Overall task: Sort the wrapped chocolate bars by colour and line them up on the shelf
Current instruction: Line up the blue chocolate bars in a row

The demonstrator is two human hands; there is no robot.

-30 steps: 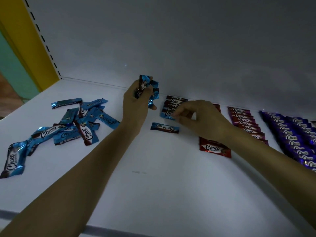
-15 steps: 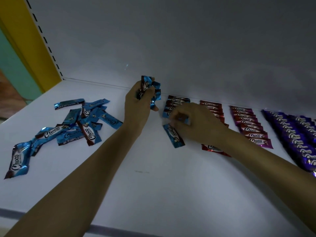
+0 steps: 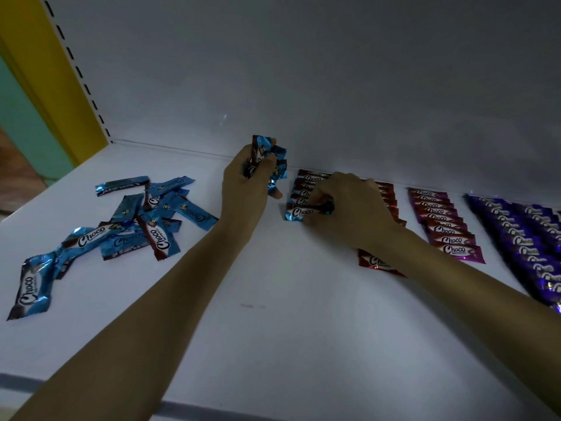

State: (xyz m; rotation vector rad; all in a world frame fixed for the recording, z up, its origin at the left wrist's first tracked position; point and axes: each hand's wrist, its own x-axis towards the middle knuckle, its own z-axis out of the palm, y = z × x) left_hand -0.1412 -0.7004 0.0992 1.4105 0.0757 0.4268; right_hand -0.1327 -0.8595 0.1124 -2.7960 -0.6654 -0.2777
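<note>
— Blue foil-wrapped chocolate bars [image 3: 268, 158] are gripped in a bunch by the left hand [image 3: 243, 185], over the white shelf board [image 3: 273, 329]. And the right hand [image 3: 349, 211]?
— One blue bar [image 3: 299, 212] is pinched by it, laid at the front of the short blue row [image 3: 303, 189]. A loose blue heap [image 3: 145, 217] is seen left; a red row [image 3: 375, 262], a pink row [image 3: 440, 226] and a purple row [image 3: 525, 238] are lined up right

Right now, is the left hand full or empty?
Full: the left hand grips a bunch of blue bars, their ends sticking out above it.
</note>
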